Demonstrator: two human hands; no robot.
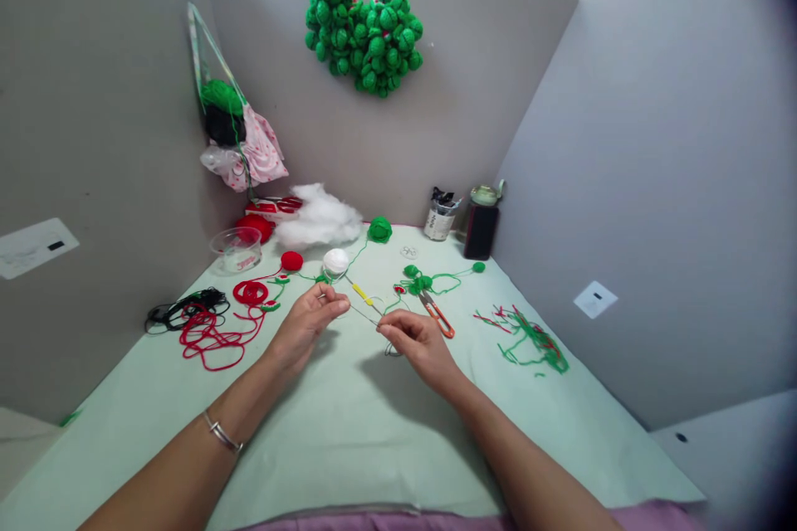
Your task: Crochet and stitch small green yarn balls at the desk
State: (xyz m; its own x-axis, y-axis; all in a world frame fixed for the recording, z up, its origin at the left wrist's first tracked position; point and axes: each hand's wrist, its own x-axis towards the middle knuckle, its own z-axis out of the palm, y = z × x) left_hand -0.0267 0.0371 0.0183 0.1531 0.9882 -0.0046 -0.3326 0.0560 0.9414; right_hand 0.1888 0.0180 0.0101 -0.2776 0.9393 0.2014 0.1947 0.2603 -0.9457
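A thin dark thread [364,314] runs taut between my two hands above the middle of the table. My left hand [310,317] pinches one end of it between thumb and fingertips. The other end is in the closed fingertips of my right hand [418,343], and a loose dark loop [391,350] shows below them. Just beyond the hands lies a crochet hook with a yellow grip [362,293]. Orange-handled thread snips [443,321] rest to the right of my right hand, by small green crocheted pieces [423,283]. A white yarn ball [335,262] sits past my left hand.
Red yarn [212,340] and black yarn [187,311] lie tangled at left, near a clear plastic tub [240,250]. White stuffing [320,220] is behind. Green and red scraps [535,344] lie at right. A jar [439,220] and dark phone [481,232] stand at the back.
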